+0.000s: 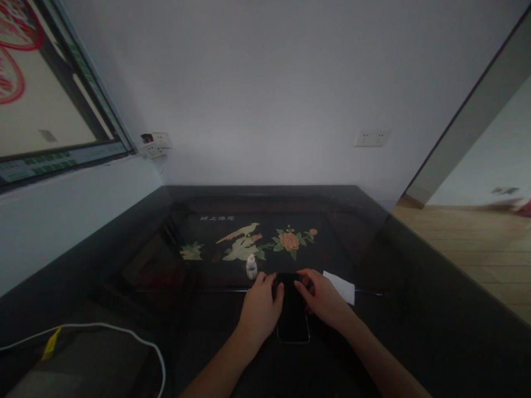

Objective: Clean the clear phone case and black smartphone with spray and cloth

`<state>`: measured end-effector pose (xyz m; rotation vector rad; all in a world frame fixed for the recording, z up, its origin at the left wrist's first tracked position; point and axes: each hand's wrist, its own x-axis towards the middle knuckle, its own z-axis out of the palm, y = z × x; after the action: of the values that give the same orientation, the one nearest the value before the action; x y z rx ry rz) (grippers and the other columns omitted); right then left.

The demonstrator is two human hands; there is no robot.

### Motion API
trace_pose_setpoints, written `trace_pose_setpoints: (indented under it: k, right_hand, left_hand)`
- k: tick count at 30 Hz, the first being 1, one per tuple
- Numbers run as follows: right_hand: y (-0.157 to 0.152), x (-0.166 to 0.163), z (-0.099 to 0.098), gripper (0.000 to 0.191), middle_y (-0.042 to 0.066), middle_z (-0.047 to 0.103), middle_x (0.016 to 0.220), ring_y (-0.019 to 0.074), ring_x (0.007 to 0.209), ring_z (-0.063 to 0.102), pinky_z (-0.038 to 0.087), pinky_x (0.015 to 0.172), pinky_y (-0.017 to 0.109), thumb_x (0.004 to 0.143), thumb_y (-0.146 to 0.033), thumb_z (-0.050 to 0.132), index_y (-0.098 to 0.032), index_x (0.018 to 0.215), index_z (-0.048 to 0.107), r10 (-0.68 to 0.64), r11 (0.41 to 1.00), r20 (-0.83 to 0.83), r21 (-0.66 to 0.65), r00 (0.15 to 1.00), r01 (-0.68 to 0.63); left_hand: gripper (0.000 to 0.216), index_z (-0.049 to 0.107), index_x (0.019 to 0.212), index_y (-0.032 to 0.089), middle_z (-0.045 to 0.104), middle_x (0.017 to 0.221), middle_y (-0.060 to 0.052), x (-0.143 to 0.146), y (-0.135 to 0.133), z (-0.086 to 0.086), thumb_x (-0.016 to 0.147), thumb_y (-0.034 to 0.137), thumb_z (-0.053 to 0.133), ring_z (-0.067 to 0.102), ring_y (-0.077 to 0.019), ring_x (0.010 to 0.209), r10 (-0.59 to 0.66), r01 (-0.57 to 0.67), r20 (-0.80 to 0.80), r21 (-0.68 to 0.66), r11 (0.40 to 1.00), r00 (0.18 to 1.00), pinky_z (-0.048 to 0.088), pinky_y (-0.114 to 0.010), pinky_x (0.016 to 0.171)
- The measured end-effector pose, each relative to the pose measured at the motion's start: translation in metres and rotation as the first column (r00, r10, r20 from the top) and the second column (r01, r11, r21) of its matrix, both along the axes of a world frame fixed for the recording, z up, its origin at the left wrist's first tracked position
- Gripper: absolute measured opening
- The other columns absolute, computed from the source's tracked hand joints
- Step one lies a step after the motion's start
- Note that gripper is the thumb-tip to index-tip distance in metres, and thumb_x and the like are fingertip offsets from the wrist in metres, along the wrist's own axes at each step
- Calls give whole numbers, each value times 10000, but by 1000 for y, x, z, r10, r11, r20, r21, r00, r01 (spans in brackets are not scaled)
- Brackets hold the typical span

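Note:
A black smartphone (293, 320) with a dark screen lies on or just above the glossy black table, its long side pointing away from me. My left hand (262, 303) grips its left edge near the far end, thumb along the side and fingers curled at the top corner. On the opposite edge, my right hand (321, 296) holds the far right corner between thumb and fingers. Just beyond my left hand stands a small clear bottle (251, 267) with a whitish cap. A white sheet of paper or tissue (342, 287) lies beside my right hand, partly behind it.
The black table (373, 243) has an inlaid picture of birds and a flower (289, 241). A white cable (124, 330) with a yellow tag (51, 344) curves across the near left. Wall sockets (371, 138) sit above the table's back edge; a window (58, 83) is at left.

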<state>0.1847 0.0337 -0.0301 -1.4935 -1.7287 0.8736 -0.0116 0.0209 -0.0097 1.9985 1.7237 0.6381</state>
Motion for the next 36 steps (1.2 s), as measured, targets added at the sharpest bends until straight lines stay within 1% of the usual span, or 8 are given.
trace_pose_setpoints:
  k: [5, 7, 14, 18, 22, 26, 31, 36]
  right_hand:
    - [-1, 0, 3, 239, 37, 685, 830, 142, 504, 632, 461, 439, 243, 942, -414, 620, -222, 1080, 649, -8, 999, -21, -33, 1000, 7]
    - [-1, 1, 2, 223, 21, 675, 817, 135, 501, 637, 469, 439, 231, 959, -419, 595, -223, 1062, 617, 1, 998, -14, -61, 1000, -2]
    - [1, 0, 2, 309, -4, 667, 837, 125, 457, 637, 475, 379, 220, 975, -513, 541, -236, 1111, 537, -1, 986, -88, -163, 996, -13]
    - [2, 0, 10, 438, -1, 673, 782, 142, 467, 620, 479, 397, 248, 926, -631, 565, -222, 1081, 592, -57, 975, -203, -224, 978, 10]
    - [1, 0, 17, 532, 6, 670, 702, 156, 584, 635, 484, 508, 249, 893, -708, 579, -184, 886, 667, -3, 947, -363, -300, 932, -114]
    - [-2, -1, 20, 556, 48, 751, 896, 193, 755, 697, 527, 638, 277, 841, -696, 669, -176, 1032, 715, 30, 912, -512, -338, 859, -234]
    - [-2, 2, 20, 569, 60, 760, 880, 210, 750, 707, 523, 638, 296, 786, -687, 732, -162, 1006, 739, 28, 886, -495, -390, 868, -251]
    - [-2, 2, 19, 531, 33, 737, 797, 185, 695, 684, 499, 636, 283, 798, -683, 724, -165, 913, 739, 24, 878, -510, -401, 860, -262]
  left_hand:
    - [351, 688, 1252, 200, 709, 1182, -83, -1, 2, 3, 1004, 302, 461, 680, -190, 1076, -5, 2, 160, 15, 1000, 987, 488, -270, 996]
    - [339, 673, 1245, 213, 740, 1120, -74, -2, 3, 1, 1006, 306, 452, 700, -194, 1023, -19, 31, 293, -35, 999, 956, 511, -284, 950]
    - [372, 561, 1224, 215, 659, 816, -11, -4, 8, -21, 965, 480, 526, 614, -147, 601, 36, 189, 719, -230, 955, 694, 472, -216, 494]
    - [430, 493, 1266, 245, 622, 890, -7, -1, 6, -16, 942, 523, 550, 620, -148, 665, 77, 208, 809, -240, 948, 582, 524, -225, 482]
    - [460, 452, 1277, 250, 598, 905, -2, 2, 5, -10, 930, 529, 568, 623, -151, 702, 113, 207, 861, -243, 948, 495, 577, -266, 518]
    - [456, 455, 1306, 240, 582, 896, -4, 2, 5, -12, 950, 510, 545, 618, -156, 721, 77, 215, 860, -212, 953, 505, 583, -273, 536]
    - [506, 419, 1437, 224, 587, 910, -18, 2, 3, -10, 997, 470, 470, 602, -161, 732, 18, 170, 804, -148, 974, 595, 562, -271, 573]
    - [378, 471, 1352, 194, 658, 1055, -77, 2, 2, -5, 1041, 398, 400, 648, -191, 916, -115, 131, 732, 35, 991, 672, 553, -349, 839]
